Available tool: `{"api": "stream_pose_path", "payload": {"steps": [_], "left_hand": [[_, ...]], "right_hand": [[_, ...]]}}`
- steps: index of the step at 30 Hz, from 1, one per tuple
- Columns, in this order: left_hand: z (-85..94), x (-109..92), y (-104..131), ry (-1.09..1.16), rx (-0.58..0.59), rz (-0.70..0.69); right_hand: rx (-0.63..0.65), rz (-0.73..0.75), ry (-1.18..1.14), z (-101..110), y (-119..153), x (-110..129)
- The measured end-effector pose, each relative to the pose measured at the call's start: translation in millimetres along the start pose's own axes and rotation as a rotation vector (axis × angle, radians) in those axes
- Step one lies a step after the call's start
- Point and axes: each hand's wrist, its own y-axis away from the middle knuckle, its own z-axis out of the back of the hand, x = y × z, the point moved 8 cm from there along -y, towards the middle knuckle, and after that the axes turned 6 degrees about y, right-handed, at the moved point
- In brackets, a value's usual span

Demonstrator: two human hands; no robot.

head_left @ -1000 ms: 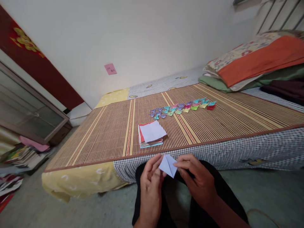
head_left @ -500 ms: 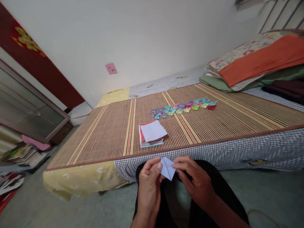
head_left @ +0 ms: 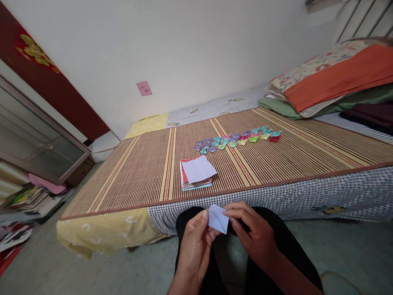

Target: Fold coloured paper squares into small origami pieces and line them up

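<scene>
A small folded sheet of pale lilac paper (head_left: 218, 220) is held up over my lap, a crease running diagonally across it. My left hand (head_left: 196, 239) pinches its left edge, thumb on top and fingers underneath. At its upper right edge, the thumb and fingers of my right hand (head_left: 251, 227) close on the paper. Just beyond, on the bed mat, lies a stack of square paper (head_left: 199, 170) with a white-lilac sheet on top and red and blue edges below. Farther back stand rows of small folded paper pieces (head_left: 233, 141) in several colours.
A striped bamboo mat (head_left: 141, 172) covers the bed, its front edge just past my knees. Folded bedding (head_left: 334, 82) is piled at the right. To the left are a glass-fronted cabinet (head_left: 33, 131) and a pile of books and papers (head_left: 30, 200).
The folded paper has turned slightly between my fingers, its lower point shifting to the right. Both hands keep hold of it.
</scene>
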Motion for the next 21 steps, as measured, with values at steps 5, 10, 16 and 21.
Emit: {"api": "stream_pose_path", "payload": {"steps": [5,10,16,21], "left_hand": [[-6.9,-1,2,-0.083,0.083,-0.018],[-0.8,4,-1,-0.097,0.024,0.023],[0.8,0,-3,-0.227,0.008,-0.096],[1.7,-3,-1,-0.411,0.015,-0.206]], "right_hand": [[-0.011,0.000,-0.016,3,0,-1],[0.039,0.032,-0.037,1,0,5],[-0.030,-0.184,-0.063,2,1,-8],[0.009,-0.197,-0.093,-3,0,-10]]}}
